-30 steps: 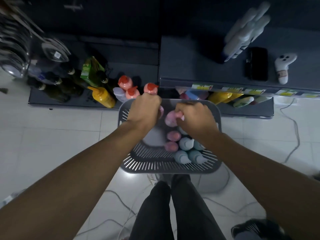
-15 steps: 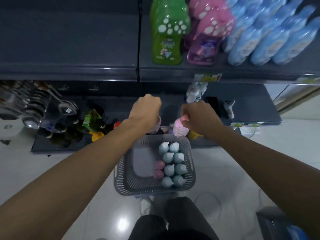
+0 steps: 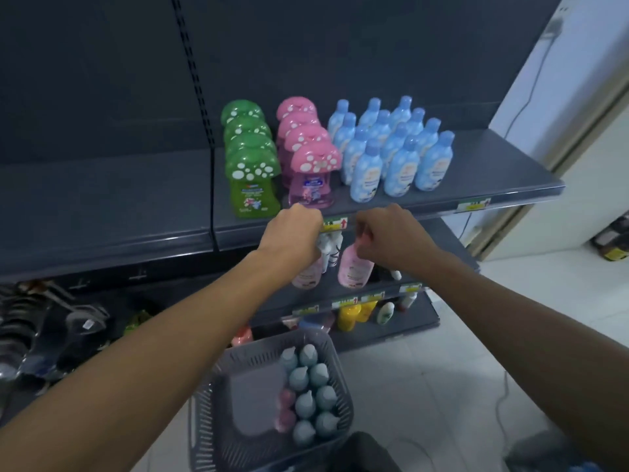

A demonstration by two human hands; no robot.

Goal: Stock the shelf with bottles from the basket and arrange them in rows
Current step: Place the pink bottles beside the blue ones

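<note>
Nearest, the grey basket (image 3: 204,420) stood low by the person's legs, holding two rows of pale teal bottles (image 3: 308,403) with a few small pink bottles (image 3: 286,408) at their left. Farther off, the left hand (image 3: 292,238) was clenched round the top of one pink bottle (image 3: 308,275). Just to its right, the right hand (image 3: 391,238) grasped a second pink bottle (image 3: 354,267) by its cap. Both bottles hung side by side. Beyond them, the shelf (image 3: 476,195) carried rows of green bottles (image 3: 248,161), pink mushroom-capped bottles (image 3: 308,161) and, farthest right, blue bottles (image 3: 398,155).
</note>
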